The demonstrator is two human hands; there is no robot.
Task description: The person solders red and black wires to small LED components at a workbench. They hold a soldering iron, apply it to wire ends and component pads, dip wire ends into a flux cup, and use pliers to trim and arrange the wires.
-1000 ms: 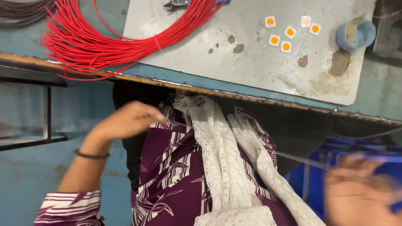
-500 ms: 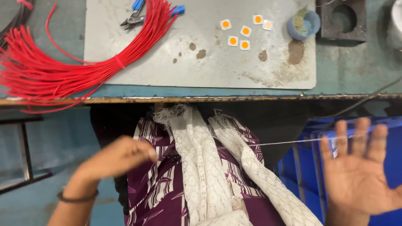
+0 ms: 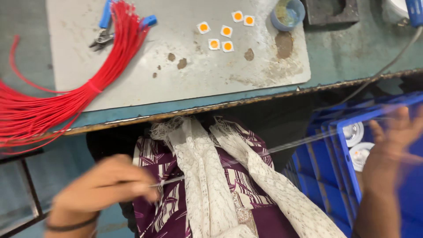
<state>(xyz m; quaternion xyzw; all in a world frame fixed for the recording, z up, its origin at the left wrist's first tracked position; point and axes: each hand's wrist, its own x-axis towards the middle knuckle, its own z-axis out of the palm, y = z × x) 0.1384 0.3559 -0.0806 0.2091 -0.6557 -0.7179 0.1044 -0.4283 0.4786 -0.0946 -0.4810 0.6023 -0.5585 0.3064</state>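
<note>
My left hand (image 3: 103,185) is low in front of my lap, its fingers pinched shut on the end of a thin pale wire (image 3: 286,145). The wire runs taut up and to the right across my purple patterned dress and white lace scarf (image 3: 207,176). My right hand (image 3: 390,150) is raised and blurred over a blue crate (image 3: 335,176). The wire reaches its fingertips, but the blur hides whether they grip it.
On the bench lies a grey plate (image 3: 198,75) with a bundle of red wires (image 3: 88,88), blue-handled pliers (image 3: 103,35), several small white chips with orange centres (image 3: 220,37) and a blue cup (image 3: 288,13). White round parts (image 3: 352,132) sit in the crate. A grey cable (image 3: 387,66) crosses the bench's right end.
The view has shifted right. My left hand has dropped lower and left with the wire, and my right hand has swung up over the crate, so the wire is stretched longer.
</note>
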